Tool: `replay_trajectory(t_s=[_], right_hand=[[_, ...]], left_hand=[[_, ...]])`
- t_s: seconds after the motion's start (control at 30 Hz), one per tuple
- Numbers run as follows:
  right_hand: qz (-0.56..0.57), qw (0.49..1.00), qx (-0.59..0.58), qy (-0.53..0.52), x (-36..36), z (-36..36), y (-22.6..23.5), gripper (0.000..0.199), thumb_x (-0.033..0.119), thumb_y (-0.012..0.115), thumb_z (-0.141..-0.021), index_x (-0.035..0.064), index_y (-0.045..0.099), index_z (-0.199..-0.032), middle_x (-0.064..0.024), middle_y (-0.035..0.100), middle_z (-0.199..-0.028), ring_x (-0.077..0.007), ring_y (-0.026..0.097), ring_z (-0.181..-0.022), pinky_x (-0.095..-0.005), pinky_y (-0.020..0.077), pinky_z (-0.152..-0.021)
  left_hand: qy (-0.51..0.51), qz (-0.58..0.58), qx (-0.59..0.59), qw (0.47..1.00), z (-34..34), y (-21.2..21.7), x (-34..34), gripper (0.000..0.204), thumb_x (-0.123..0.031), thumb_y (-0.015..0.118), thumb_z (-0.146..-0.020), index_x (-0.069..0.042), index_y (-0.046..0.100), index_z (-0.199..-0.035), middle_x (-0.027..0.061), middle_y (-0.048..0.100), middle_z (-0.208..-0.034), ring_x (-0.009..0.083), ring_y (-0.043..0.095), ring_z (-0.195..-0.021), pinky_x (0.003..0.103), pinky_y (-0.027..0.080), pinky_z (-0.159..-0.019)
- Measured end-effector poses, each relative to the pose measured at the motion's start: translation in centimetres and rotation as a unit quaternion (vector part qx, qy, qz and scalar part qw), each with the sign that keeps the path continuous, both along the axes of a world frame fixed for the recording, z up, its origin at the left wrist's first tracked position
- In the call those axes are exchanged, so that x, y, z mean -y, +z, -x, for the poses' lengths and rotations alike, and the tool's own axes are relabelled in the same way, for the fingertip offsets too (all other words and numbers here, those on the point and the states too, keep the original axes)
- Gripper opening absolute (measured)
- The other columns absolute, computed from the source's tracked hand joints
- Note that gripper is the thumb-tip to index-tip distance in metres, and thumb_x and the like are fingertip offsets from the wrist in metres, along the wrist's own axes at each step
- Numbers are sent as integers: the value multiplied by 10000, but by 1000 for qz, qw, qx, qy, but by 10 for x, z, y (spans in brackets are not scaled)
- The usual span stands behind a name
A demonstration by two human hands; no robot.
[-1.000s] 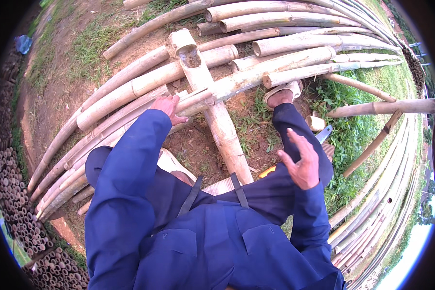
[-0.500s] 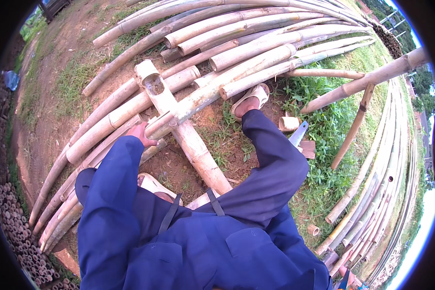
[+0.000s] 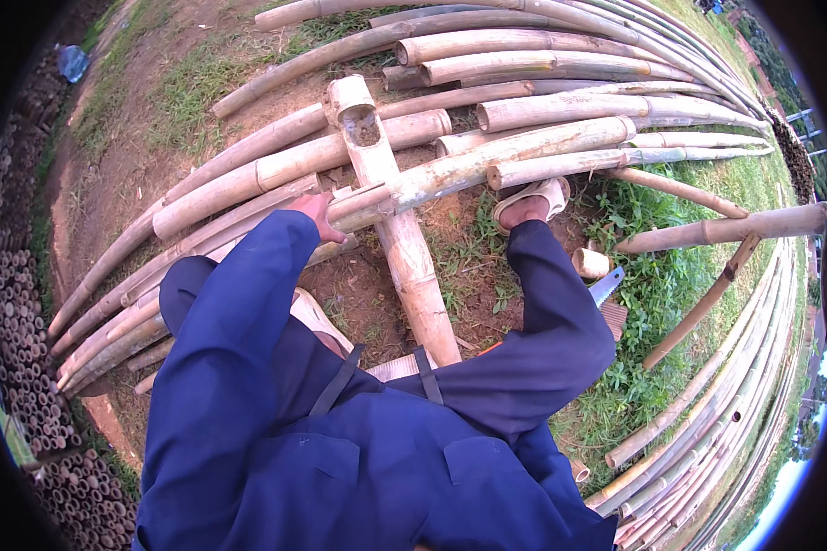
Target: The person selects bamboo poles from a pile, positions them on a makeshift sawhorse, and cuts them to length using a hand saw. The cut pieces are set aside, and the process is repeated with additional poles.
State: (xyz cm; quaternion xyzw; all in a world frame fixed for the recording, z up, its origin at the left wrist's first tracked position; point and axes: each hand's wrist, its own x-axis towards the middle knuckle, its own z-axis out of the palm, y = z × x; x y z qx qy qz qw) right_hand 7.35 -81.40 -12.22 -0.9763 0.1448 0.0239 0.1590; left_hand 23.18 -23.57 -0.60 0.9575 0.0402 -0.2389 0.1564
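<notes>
The right hand cannot be found in the head view: the right sleeve of the blue coverall [image 3: 368,459] ends at the lower edge, and whether that hand is open or closed cannot be told. The left hand [image 3: 320,213] is only partly exposed; the blue sleeve covers the wrist, the fingers point forward onto a long bamboo pole [image 3: 487,165], and the palm side is turned away, so it cannot be told whether the fingers wrap the pole or simply press on it. The long bamboo pole is pale tan with dark mottling and visible node rings; it runs from the left hand up and to the right, and lies across a thicker bamboo section [image 3: 404,248]. This thicker section has a rectangular notch [image 3: 363,126] cut near its far, open end, and its near end passes out of sight behind the raised right knee. A sandalled right foot [image 3: 530,204] rests on the ground against the crossing poles. A saw blade [image 3: 606,286] shows only in part on the grass beside the right leg; its handle is hidden. A short cut bamboo stub [image 3: 590,264] lies just beside the blade. Stacked bamboo poles [image 3: 560,64] fill the far edge of the ground, and a bank of stacked pole ends [image 3: 14,340] runs along the left rim, distorted by the lens.
</notes>
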Motion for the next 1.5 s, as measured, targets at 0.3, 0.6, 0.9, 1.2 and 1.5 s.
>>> replay_trajectory(t_s=[0.3, 0.6, 0.9, 1.2, 1.5], right_hand=[[16, 996, -2, 89, 10, -26, -3, 362, 176, 724, -914, 44, 633, -1239, -134, 698, -997, -320, 682, -892, -445, 545, -787], [49, 991, -9, 123, 6, -58, -7, 365, 165, 720, -906, 47, 626, -1239, -131, 685, -1015, -323, 671, -922, -445, 538, -807], [30, 992, -3, 119, 19, -44, 1, 368, 154, 716, -899, 50, 619, -1239, -127, 672, -1033, -325, 660, -953, -445, 531, -826], [19, 998, 4, 61, -10, -25, 1, 372, 142, 712, -891, 53, 613, -1238, -124, 659, -1051, -328, 649, -983, -446, 524, -845], [-10, 999, 22, 35, -38, -12, -8, 376, 131, 708, -884, 56, 606, -1238, -121, 646, -1069, -330, 638, -1013, -446, 517, -865]], left_hand=[[22, 24, 24, 999, 13, -2, 0, 750, -490, 918, -646, -9, 677, -1168, 227, 748, -1078, 397, 719, -1048, 496, 563, -905], [36, 56, 31, 997, 25, 10, 3, 656, -453, 924, -628, -30, 724, -1087, 179, 764, -1032, 359, 739, -993, 483, 579, -861], [23, 38, 41, 998, 12, 12, 7, 661, -445, 910, -628, -15, 712, -1089, 214, 758, -1022, 380, 735, -999, 485, 578, -870], [6, 20, 28, 999, 4, -5, -4, 924, -516, 904, -646, 3, 596, -1345, 281, 714, -1177, 430, 686, -1125, 488, 532, -995], [-6, 9, 14, 1000, 3, -4, -8, 996, -527, 889, -657, -1, 554, -1433, 263, 700, -1249, 413, 669, -1183, 470, 520, -1038]])
